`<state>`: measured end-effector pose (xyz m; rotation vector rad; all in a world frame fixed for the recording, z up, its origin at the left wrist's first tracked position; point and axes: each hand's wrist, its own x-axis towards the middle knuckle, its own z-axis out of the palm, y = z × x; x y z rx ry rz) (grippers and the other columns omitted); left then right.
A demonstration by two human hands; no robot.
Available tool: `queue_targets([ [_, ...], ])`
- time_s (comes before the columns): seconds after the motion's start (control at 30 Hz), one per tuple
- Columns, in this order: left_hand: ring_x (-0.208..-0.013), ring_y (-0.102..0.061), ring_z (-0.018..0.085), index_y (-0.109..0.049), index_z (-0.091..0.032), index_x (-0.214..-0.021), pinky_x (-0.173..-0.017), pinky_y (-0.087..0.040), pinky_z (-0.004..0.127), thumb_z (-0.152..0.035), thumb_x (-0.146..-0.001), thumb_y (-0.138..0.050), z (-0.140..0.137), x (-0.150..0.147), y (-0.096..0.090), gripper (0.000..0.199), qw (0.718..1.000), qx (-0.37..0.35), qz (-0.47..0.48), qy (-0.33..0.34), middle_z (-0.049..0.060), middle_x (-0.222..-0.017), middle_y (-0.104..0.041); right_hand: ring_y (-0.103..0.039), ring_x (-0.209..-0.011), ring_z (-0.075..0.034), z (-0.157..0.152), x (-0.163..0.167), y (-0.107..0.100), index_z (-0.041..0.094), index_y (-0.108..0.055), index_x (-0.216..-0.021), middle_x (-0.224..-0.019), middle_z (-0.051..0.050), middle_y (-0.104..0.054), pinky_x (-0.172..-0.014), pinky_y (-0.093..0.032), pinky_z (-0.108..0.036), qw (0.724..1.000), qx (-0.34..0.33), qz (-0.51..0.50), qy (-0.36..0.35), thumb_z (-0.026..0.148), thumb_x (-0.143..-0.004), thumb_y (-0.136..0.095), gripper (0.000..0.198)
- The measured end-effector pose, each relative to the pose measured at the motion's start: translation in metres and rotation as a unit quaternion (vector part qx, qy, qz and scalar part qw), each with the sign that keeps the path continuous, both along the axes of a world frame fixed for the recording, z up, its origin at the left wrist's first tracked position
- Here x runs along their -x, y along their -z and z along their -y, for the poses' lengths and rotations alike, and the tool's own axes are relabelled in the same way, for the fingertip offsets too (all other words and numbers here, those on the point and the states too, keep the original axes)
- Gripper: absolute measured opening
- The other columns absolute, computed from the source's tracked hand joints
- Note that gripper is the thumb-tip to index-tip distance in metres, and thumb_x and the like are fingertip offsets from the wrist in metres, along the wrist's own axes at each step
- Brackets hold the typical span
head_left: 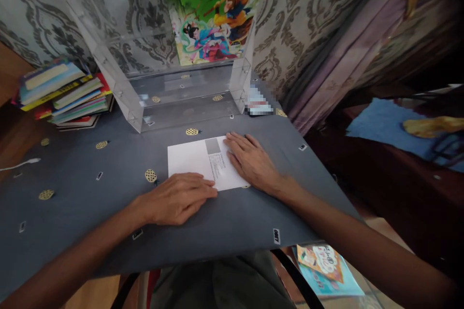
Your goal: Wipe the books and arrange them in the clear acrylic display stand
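A white sheet of paper or card lies flat on the dark grey tablecloth, with a grey square and small printed text near its middle. My left hand rests over its near left edge, fingers stretched toward the right. On the sheet's right side lies my right hand, palm down with the fingers extended, covering that part of the paper. Neither hand grasps anything. Whether the white item is a single sheet or several layers, I cannot tell.
Behind the paper stands a clear acrylic book stand, with a green illustrated book above it. A stack of books sits at the back left. A white cable lies at left. Below the table's right edge are colourful booklets.
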<state>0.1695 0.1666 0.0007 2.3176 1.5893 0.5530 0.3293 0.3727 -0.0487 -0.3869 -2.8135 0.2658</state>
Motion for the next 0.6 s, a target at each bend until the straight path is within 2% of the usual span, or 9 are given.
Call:
queue_targets([
  [0.1, -0.122, -0.064, 0.019, -0.061, -0.017, -0.129, -0.107, -0.053, 0.039, -0.02, -0.104, -0.038, -0.02, 0.002, 0.002, 0.034, 0.999, 0.003, -0.016, -0.028, 0.01, -0.132, -0.068, -0.046, -0.143, -0.028, 0.001, 0.0, -0.001, 0.01, -0.057, -0.133, -0.147, -0.02, -0.055, -0.117, -0.037, -0.056, 1.0, 0.011, 0.002, -0.001, 0.021, -0.102, -0.034, 0.041],
  [0.2, -0.138, -0.052, 0.022, -0.057, -0.014, -0.133, -0.115, -0.044, 0.047, -0.02, -0.104, -0.035, -0.049, 0.009, 0.011, 0.037, 0.995, -0.016, -0.066, -0.074, 0.013, -0.14, -0.062, -0.045, -0.143, -0.027, -0.004, -0.002, -0.003, 0.013, -0.055, -0.136, -0.148, -0.018, -0.055, -0.118, -0.035, -0.056, 0.999, 0.049, -0.003, -0.009, 0.023, -0.102, -0.033, 0.042],
  [0.3, -0.14, -0.05, 0.022, -0.054, -0.016, -0.136, -0.118, -0.038, 0.05, -0.018, -0.103, -0.035, -0.067, 0.007, 0.016, 0.038, 0.996, -0.013, -0.081, -0.042, 0.012, -0.145, -0.059, -0.05, -0.14, -0.025, -0.018, -0.005, -0.007, 0.017, -0.049, -0.142, -0.145, -0.014, -0.058, -0.118, -0.037, -0.054, 0.991, 0.129, -0.012, -0.019, 0.028, -0.104, -0.03, 0.044],
  [0.4, -0.135, -0.055, 0.02, -0.053, -0.019, -0.137, -0.118, -0.039, 0.048, -0.017, -0.103, -0.035, -0.077, 0.001, 0.012, 0.039, 0.998, -0.004, -0.061, 0.008, 0.011, -0.144, -0.059, -0.057, -0.133, -0.022, -0.034, -0.008, -0.014, 0.022, -0.04, -0.148, -0.139, -0.009, -0.064, -0.113, -0.044, -0.049, 0.973, 0.225, -0.03, -0.038, 0.034, -0.106, -0.026, 0.046],
  [0.5, -0.133, -0.056, 0.021, -0.053, -0.017, -0.135, -0.114, -0.044, 0.045, -0.016, -0.102, -0.035, -0.092, -0.002, 0.008, 0.038, 0.998, -0.007, -0.055, -0.022, 0.012, -0.139, -0.062, -0.06, -0.129, -0.02, -0.045, -0.01, -0.019, 0.023, -0.036, -0.15, -0.136, -0.008, -0.067, -0.111, -0.047, -0.045, 0.959, 0.273, -0.051, -0.046, 0.039, -0.107, -0.025, 0.047],
  [0.6, -0.135, -0.054, 0.021, -0.052, -0.016, -0.136, -0.114, -0.043, 0.046, -0.012, -0.1, -0.035, -0.104, -0.005, 0.01, 0.04, 0.997, -0.011, -0.059, -0.037, 0.013, -0.139, -0.062, -0.06, -0.129, -0.02, -0.048, -0.012, -0.022, 0.023, -0.038, -0.149, -0.137, -0.008, -0.066, -0.112, -0.045, -0.046, 0.95, 0.302, -0.056, -0.046, 0.041, -0.107, -0.027, 0.047],
])
